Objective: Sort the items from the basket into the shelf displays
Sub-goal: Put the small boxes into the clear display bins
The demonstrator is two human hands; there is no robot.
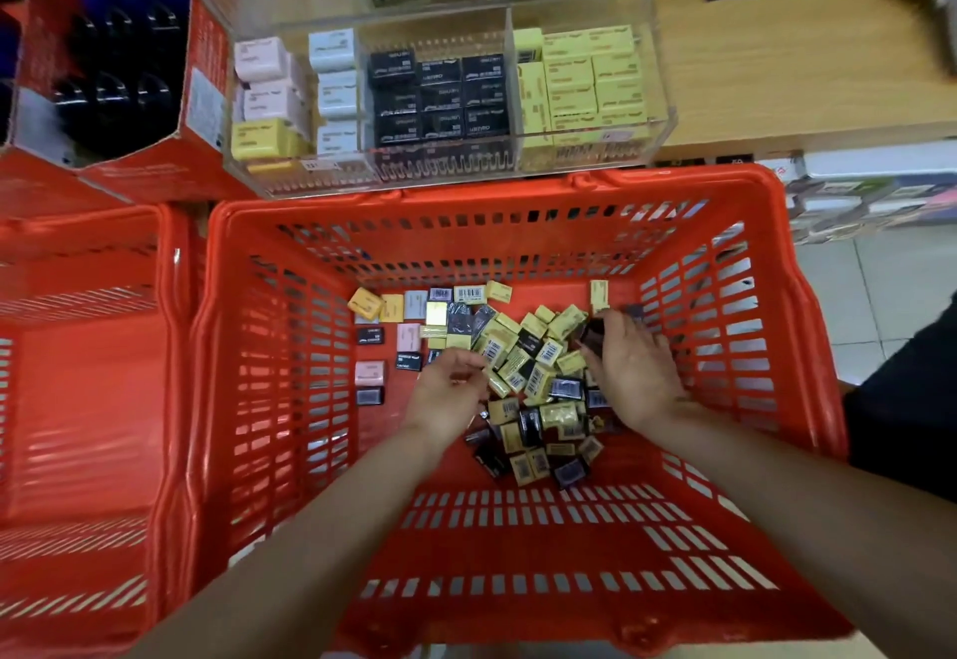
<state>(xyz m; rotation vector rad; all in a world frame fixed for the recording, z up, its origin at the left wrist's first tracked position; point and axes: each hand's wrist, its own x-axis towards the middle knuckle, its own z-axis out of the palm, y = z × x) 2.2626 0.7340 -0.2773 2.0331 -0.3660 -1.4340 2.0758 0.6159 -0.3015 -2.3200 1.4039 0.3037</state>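
Note:
A red basket (290, 347) holds a heap of small yellow and black boxed items (533, 389), with a few pink, grey and orange ones spread at the left. My left hand (448, 389) reaches into the heap with curled fingers; whether it holds an item is unclear. My right hand (629, 368) pinches a small black box (593, 334) at the heap's right side. Beyond the basket stands a clear shelf display (668, 104) with compartments of pastel boxes (282, 99), black boxes (440, 94) and yellow boxes (585, 83).
A second red basket (77, 399) stands at the left. Red cartons with dark bottles (114, 62) sit at the upper left. A wooden shelf (777, 62) runs to the right, with more stock lower right. A dark-clothed person (906, 399) is at the right edge.

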